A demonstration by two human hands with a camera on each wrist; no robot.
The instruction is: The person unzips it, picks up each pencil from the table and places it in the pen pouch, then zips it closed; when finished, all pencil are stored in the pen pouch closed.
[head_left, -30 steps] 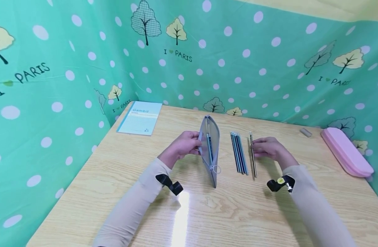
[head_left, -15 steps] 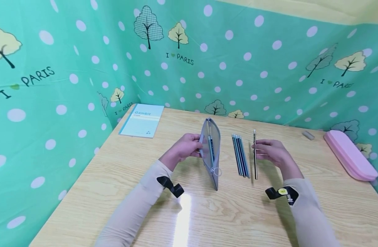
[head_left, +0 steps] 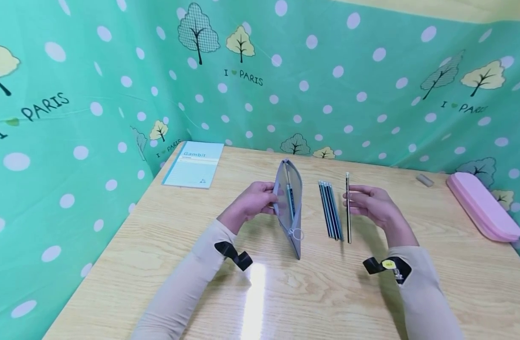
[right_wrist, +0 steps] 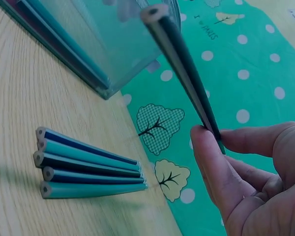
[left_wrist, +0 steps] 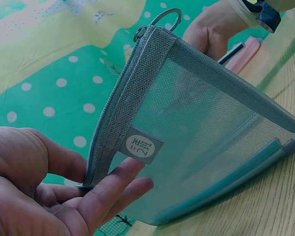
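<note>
My left hand point(head_left: 256, 198) grips the zipper side of a grey mesh zip pouch point(left_wrist: 201, 113), thumb on one side and fingers on the other. The pouch stands on edge with its top open, and pencils show inside, against its bottom. Between thumb and fingertips my right hand point(head_left: 370, 204) pinches a dark striped pencil point(right_wrist: 184, 73), held above the table. Its unsharpened end points toward the pouch in the right wrist view. Just left of that pencil, several blue, teal and dark pencils point(head_left: 330, 210) lie side by side on the table.
A pale blue notebook point(head_left: 193, 164) lies at the table's back left. At the right edge is a pink pencil case point(head_left: 484, 207), with a small grey eraser point(head_left: 424, 180) beside it. A green dotted cloth point(head_left: 349, 94) hangs behind the wooden table point(head_left: 311, 297).
My right hand has lifted the dark pencil off the table and stood it straighter, away from the row. The left hand and the pouch have stayed almost in place.
</note>
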